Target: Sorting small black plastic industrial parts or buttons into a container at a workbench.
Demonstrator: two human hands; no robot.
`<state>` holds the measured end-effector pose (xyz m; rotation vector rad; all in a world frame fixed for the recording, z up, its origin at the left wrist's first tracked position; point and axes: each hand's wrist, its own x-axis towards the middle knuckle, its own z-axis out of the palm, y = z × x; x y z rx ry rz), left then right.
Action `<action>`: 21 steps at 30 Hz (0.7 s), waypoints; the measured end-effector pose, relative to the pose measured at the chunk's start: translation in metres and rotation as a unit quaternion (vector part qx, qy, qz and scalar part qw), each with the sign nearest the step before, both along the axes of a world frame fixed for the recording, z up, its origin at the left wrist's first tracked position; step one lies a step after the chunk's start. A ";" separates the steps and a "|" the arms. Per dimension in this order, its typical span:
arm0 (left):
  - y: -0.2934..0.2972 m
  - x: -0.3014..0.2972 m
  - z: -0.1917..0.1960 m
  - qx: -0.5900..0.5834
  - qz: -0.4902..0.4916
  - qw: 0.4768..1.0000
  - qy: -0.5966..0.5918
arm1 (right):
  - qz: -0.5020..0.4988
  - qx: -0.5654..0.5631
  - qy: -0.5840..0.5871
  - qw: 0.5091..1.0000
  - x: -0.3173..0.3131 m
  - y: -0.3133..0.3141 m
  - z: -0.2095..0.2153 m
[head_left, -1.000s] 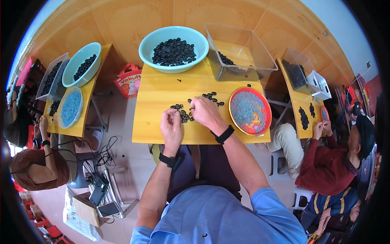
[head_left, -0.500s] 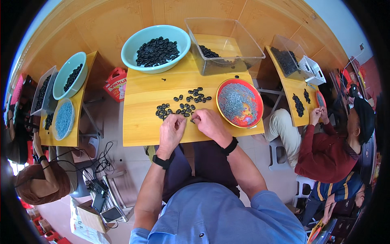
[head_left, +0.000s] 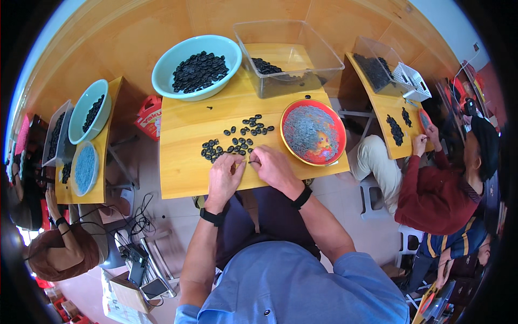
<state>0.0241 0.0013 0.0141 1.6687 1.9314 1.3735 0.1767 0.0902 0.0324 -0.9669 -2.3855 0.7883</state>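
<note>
My left hand (head_left: 225, 175) and my right hand (head_left: 272, 166) meet over the near edge of the yellow table, fingertips close together. The right fingers pinch a small dark piece whose exact kind is too small to make out. My left thumb and fingers are also closed, but what they hold is hidden. Just beyond my hands lie several loose black oval pieces (head_left: 236, 148), each with small marks or holes. To the right of them, a red bowl (head_left: 341, 135) with a yellow rim contains many thin grey screw-like pieces (head_left: 307, 125).
At the back of the table (head_left: 183, 167) stand a light-green basin (head_left: 158, 81) and a clear plastic bin (head_left: 286, 86), both containing black pieces. Co-workers sit at side tables, left (head_left: 102, 178) and right (head_left: 377, 105). Black cables (head_left: 141, 213) hang at the lower left.
The whole view has shifted slightly, moving the table and its contents a little leftward in the picture. My hands stay close together in a pinch, with little movement relative to the table.
</note>
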 end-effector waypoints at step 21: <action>-0.006 -0.015 -0.008 -0.082 -0.077 0.931 -0.346 | 0.008 -0.013 0.229 0.973 -0.003 -0.023 -0.009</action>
